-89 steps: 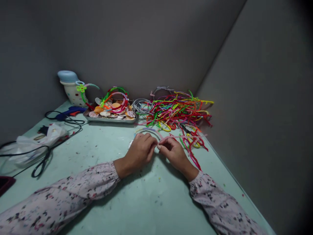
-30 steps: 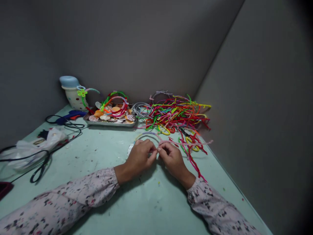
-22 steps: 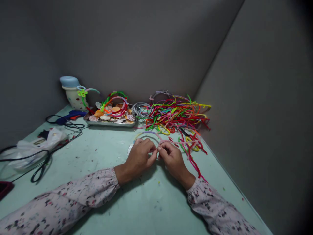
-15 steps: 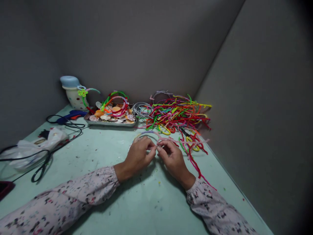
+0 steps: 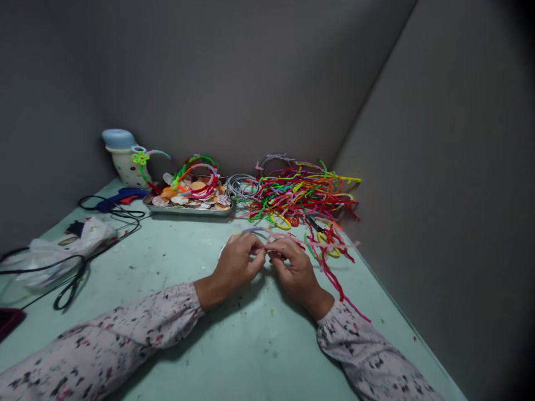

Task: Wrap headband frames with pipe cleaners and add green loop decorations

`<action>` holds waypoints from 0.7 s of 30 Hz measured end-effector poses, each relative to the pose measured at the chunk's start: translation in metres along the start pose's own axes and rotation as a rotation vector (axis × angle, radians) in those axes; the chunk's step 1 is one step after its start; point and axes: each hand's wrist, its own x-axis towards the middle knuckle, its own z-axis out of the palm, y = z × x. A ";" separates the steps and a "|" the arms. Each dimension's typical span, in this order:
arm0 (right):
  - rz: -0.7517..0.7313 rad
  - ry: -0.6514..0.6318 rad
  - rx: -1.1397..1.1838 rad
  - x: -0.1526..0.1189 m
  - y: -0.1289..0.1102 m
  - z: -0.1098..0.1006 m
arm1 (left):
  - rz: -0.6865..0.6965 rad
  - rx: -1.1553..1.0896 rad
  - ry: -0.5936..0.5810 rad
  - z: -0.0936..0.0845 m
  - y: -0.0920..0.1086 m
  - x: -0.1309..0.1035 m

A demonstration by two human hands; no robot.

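Note:
My left hand (image 5: 237, 263) is closed in a pinch on a thin headband (image 5: 256, 229), wrapped partly in lilac and pink fuzz. The band arches up behind the fingers, and its lower part is hidden by the hand. Close beside it, my right hand (image 5: 297, 271) pinches a pink pipe cleaner (image 5: 334, 245) at the band, its index finger reaching to the left fingertips. The pink tail stretches out to the right past the knuckles. Exactly where pipe cleaner and band meet is too small to make out.
Behind the hands, a metal tray (image 5: 188, 211) holds seashells and fuzzy headbands. Colourful pipe cleaners (image 5: 301, 192) are heaped at the back right, with yellow-handled scissors (image 5: 328, 245) before them. A bottle (image 5: 125, 161), glue gun (image 5: 121, 197), black cable (image 5: 83, 267) and plastic bag (image 5: 62, 250) stand left.
My right index finger has stretched over toward the left fingertips, and the right thumb has drawn back a little. The left hand has barely moved.

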 end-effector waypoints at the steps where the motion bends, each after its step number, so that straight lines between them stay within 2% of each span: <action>1: -0.010 -0.005 -0.009 0.000 0.001 0.000 | 0.000 0.000 -0.001 0.000 0.000 0.000; 12: -0.043 -0.011 -0.128 -0.001 0.000 -0.003 | 0.062 0.029 0.003 0.001 -0.002 -0.002; 21: -0.022 0.011 -0.127 0.000 -0.003 -0.002 | 0.103 0.047 0.012 -0.002 0.001 -0.002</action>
